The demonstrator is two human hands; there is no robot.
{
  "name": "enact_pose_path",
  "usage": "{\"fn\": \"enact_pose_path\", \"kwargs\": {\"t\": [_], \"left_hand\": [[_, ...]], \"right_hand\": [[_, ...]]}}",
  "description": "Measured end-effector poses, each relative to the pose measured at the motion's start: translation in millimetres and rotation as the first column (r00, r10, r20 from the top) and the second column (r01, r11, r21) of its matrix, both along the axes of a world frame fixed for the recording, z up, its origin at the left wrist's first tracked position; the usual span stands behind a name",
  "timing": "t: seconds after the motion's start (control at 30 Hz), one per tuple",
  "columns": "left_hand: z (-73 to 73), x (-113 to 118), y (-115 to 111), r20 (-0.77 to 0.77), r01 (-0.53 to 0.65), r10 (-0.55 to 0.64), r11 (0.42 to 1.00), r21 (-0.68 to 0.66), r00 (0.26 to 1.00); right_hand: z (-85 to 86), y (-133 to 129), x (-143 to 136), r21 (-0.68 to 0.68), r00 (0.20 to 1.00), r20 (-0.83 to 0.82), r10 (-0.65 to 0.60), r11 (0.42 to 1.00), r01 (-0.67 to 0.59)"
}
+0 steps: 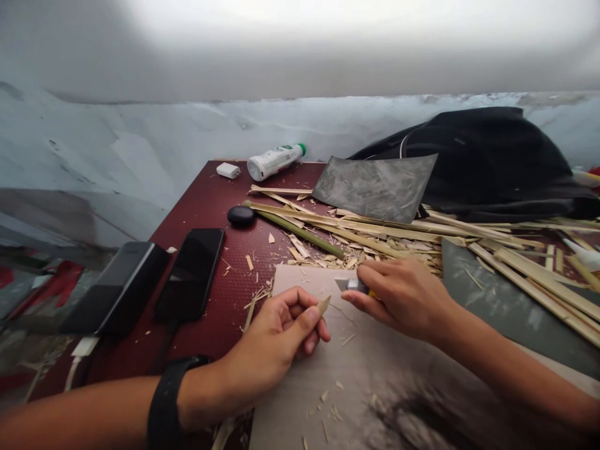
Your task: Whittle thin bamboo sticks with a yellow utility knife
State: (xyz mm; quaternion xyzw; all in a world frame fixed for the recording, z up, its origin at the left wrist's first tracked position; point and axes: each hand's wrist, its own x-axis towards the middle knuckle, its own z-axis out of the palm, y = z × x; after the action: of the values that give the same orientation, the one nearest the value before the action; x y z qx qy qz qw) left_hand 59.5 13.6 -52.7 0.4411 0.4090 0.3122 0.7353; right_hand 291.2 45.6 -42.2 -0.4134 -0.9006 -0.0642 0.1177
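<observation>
Between the thumb and fingers of my left hand (pixel 293 325) is a small pale piece of bamboo (pixel 324 304), its pointed tip sticking out to the right. My right hand (pixel 398 297) grips a utility knife (pixel 354 285), whose short blade points left toward the bamboo piece without touching it. Most of the knife's handle is hidden in my fist; a bit of yellow shows. Both hands are above a pale board (pixel 300 400) scattered with thin shavings.
Split bamboo strips (pixel 375 228) and chips lie behind the board. Around them are a grey sheet (pixel 375 187), a black bag (pixel 492 162), a white bottle (pixel 276 162), a charger plug (pixel 228 170), a black oval object (pixel 240 216) and a phone (pixel 192 272). A black device (pixel 117 287) with a cable sits left.
</observation>
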Motion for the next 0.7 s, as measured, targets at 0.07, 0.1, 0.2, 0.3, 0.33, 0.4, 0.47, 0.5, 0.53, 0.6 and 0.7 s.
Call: {"fn": "enact_pose_path", "kwargs": {"t": [0.07, 0.1, 0.2, 0.3, 0.33, 0.4, 0.47, 0.5, 0.53, 0.6, 0.7], "left_hand": [[-0.8, -0.3, -0.1, 0.015, -0.003, 0.003, 1.0, -0.004, 1.0], [-1.4, -0.4, -0.1, 0.025, -0.005, 0.005, 1.0, -0.006, 1.0], [-3.8, -0.4, 0.1, 0.062, -0.006, 0.007, 1.0, -0.014, 0.998], [-6.1, -0.3, -0.7, 0.077, -0.009, 0.01, 1.0, -0.019, 0.997], [-6.6, -0.3, -1.2, 0.074, -0.014, 0.016, 1.0, -0.019, 0.997], [-6.9, -0.1, -2.4, 0.065, -0.029, 0.031, 0.999, -0.019, 0.997], [-6.6, 0.3, -3.5, 0.062, -0.043, 0.044, 0.999, -0.025, 0.997], [-6.5, 0.6, -3.9, 0.067, -0.047, 0.049, 0.998, -0.031, 0.997], [-6.4, 1.0, -4.1, 0.077, -0.05, 0.053, 0.998, -0.038, 0.996], [-6.7, 1.6, -4.5, 0.1, -0.062, 0.067, 0.997, -0.052, 0.993], [-7.2, 2.0, -4.5, 0.126, -0.078, 0.086, 0.995, -0.069, 0.988]], "right_hand": [[-2.0, -3.7, -3.4, -0.041, 0.998, -0.011, 0.061, 0.997, -0.061], [-3.2, -5.4, -5.3, -0.061, 0.996, -0.013, 0.087, 0.994, -0.087], [-7.4, -8.9, -11.6, -0.093, 0.992, -0.016, 0.121, 0.988, -0.122], [-9.8, -10.4, -16.7, -0.103, 0.992, -0.019, 0.128, 0.986, -0.129], [-10.0, -10.8, -17.9, -0.105, 0.992, -0.021, 0.127, 0.986, -0.129], [-9.9, -11.6, -19.6, -0.099, 0.992, -0.029, 0.124, 0.987, -0.126], [-9.7, -12.1, -20.6, -0.083, 0.993, -0.029, 0.113, 0.99, -0.116], [-9.6, -12.2, -20.8, -0.072, 0.994, -0.024, 0.107, 0.991, -0.109], [-9.5, -12.0, -20.8, -0.059, 0.995, -0.018, 0.101, 0.993, -0.102], [-9.1, -10.8, -20.1, -0.029, 0.996, -0.006, 0.09, 0.996, -0.09], [-7.8, -7.8, -18.1, 0.021, 0.996, 0.006, 0.088, 0.996, -0.089]]}}
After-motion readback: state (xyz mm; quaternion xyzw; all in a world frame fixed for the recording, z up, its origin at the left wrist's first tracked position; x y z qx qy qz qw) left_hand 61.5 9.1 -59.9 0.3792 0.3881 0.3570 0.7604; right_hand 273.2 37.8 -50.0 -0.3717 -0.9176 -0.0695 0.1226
